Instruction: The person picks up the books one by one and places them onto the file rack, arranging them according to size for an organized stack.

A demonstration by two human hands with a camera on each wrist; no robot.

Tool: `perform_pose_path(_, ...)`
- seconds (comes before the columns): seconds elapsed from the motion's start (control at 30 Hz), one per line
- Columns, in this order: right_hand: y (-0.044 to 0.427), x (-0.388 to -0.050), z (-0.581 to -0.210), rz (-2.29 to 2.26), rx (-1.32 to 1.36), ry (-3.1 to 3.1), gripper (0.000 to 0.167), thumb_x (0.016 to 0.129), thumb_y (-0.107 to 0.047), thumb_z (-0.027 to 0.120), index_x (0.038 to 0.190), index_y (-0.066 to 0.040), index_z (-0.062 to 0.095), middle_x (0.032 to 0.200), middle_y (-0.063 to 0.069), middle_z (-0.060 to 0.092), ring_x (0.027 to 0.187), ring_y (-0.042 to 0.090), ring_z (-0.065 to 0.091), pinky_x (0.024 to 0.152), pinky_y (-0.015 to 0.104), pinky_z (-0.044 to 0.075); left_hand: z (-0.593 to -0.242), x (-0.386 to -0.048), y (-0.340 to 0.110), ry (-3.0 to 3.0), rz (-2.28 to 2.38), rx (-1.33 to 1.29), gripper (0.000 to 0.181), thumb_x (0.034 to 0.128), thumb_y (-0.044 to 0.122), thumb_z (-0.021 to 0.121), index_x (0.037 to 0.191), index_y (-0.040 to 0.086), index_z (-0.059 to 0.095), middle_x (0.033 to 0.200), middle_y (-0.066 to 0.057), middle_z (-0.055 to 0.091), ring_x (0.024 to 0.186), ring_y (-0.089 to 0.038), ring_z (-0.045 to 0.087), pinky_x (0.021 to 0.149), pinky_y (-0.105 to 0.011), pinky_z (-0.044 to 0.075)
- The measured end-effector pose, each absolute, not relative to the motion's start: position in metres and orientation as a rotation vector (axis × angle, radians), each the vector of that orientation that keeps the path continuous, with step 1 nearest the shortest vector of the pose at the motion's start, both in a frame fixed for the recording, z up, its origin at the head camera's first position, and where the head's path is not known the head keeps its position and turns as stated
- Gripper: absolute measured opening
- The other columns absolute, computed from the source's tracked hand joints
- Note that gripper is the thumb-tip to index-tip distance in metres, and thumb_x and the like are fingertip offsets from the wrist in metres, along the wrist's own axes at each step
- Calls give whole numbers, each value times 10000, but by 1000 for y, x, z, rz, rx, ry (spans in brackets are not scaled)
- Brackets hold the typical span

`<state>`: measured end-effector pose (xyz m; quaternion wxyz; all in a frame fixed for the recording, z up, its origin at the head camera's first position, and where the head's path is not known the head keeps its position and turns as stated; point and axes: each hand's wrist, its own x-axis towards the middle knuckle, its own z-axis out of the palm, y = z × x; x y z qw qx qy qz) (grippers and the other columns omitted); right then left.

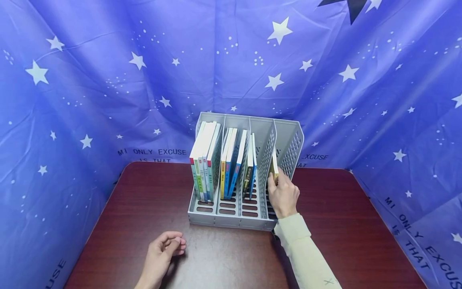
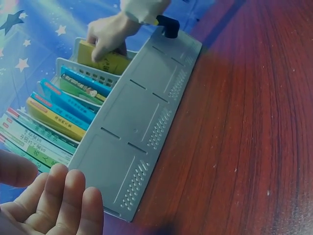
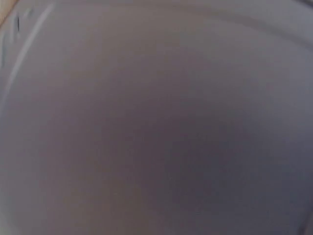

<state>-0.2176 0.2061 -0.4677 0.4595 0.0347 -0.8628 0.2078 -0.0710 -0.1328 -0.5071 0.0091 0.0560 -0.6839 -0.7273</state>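
Note:
My right hand reaches into the far-right compartment of a grey file rack and grips a yellow book. The left wrist view shows the book's yellow cover, with the thumb on the near side; the fingers behind it are mostly hidden. My left hand hovers over the table in front of the rack's left end, fingers loosely bent, holding nothing. Up close and blurred, the grey rack wall fills the right wrist view, so the hand's hold cannot be seen there.
Green and white books stand in the leftmost compartment. Yellow and blue books lean in the second, and thinner books in the third. The rack rests on a dark red table. A blue star-patterned curtain surrounds it.

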Motion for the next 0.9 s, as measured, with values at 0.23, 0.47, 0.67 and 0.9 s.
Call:
perform_pose_path(0.23, 205, -212, -466, 523, 33, -2186, 241, 885, -251, 701, 999, -47, 645, 823, 207, 688, 618, 507, 612, 486, 599, 432, -510, -72, -133, -2133, -2274, 162, 211, 948, -53, 563, 1091, -208, 565, 809, -80, 709, 713, -147, 698, 677, -287, 605)
perform_pose_path(0.47, 205, -206, -466, 537, 0, -2255, 262, 866, -295, 721, 938, -64, 620, 751, 185, 652, 603, 483, 609, 482, 585, 428, -506, -73, -133, -2178, -2238, 173, 204, 942, -56, 555, 1091, -195, 572, 839, -147, 709, 729, -163, 704, 695, -288, 605)
perform_pose_path(0.67, 208, -197, -464, 503, -4, -2325, 279, 873, -319, 708, 949, -69, 609, 788, 170, 657, 609, 484, 607, 486, 583, 430, -500, -77, -133, -2205, -2193, 177, 187, 941, -57, 561, 1081, -178, 586, 830, -132, 707, 744, -161, 708, 710, -294, 606)
perform_pose_path(0.9, 212, -172, -446, 389, -88, -2619, 446, 880, -402, 669, 1096, -13, 634, 884, 220, 699, 643, 482, 635, 491, 587, 453, -490, -83, -138, -2272, -1949, -27, 99, 922, -65, 601, 1001, -83, 658, 829, -136, 714, 732, -67, 680, 681, -213, 580)
